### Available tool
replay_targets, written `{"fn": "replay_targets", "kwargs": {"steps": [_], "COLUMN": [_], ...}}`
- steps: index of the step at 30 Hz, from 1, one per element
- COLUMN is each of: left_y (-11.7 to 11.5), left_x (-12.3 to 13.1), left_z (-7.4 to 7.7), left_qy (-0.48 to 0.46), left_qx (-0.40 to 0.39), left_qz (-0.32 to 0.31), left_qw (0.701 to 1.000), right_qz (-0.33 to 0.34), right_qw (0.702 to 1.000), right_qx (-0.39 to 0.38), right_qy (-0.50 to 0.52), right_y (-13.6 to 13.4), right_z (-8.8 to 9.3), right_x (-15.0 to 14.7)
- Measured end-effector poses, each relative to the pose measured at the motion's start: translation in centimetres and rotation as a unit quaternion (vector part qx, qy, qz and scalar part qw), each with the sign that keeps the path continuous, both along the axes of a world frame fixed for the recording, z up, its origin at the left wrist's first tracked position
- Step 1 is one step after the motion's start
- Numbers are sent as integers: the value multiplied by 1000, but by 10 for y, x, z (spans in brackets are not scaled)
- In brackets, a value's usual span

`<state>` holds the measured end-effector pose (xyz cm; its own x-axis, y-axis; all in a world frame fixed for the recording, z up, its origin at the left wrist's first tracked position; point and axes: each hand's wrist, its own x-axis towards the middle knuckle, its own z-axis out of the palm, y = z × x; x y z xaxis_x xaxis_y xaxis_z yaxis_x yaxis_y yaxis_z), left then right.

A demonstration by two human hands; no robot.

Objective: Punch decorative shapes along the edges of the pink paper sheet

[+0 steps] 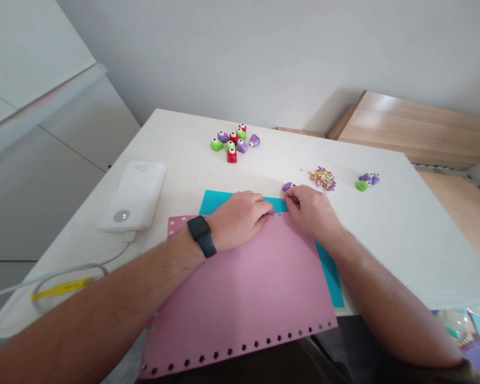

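A sheet of pink paper (244, 282) lies over a blue sheet (215, 200) and juts past the table's near edge. Star-shaped holes run along its near edge; more cut-outs follow its left edge. My left hand (242, 218), with a dark watch on the wrist, is closed at the pink sheet's far edge, thumb and fingers pinching it. My right hand (314, 210) is closed at the far right corner of the sheets, its fingertips pressed together. Just beyond those fingertips sits a small purple craft punch (287, 186), partly hidden; whether they touch it I cannot tell.
Colourful paper confetti (322, 179) lies in a pile beyond my right hand. Several eyed craft punches (232, 144) cluster at the back; three more (368, 180) stand right. A white power bank (136, 197) with a cable (100, 261) is at left on the white table (404, 240).
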<state>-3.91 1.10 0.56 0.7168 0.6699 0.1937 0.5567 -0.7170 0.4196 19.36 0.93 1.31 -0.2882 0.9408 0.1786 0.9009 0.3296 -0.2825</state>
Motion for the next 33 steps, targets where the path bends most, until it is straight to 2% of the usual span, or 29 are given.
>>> {"fn": "replay_targets", "kwargs": {"steps": [7,16,26,30,33], "left_y": [0,0,-1,-1,-1], "left_x": [0,1,0,0,0], "left_z": [1,2,1,1,1], "left_qy": [3,7,6,4,-1], "left_qx": [1,1,4,4,-2], "left_qz": [0,1,1,1,-2], "left_qw": [1000,1000,1000,1000,1000], "right_qz": [1,6,7,2,-41], "right_qw": [1000,1000,1000,998,995], "right_qx": [-29,-5,22,28,39], "right_qy": [3,-19,0,53,77], "right_y": [2,-1,-1,1,8], "right_z": [2,2,-3,3,11], "right_x": [-1,-6,-1,3,16]}}
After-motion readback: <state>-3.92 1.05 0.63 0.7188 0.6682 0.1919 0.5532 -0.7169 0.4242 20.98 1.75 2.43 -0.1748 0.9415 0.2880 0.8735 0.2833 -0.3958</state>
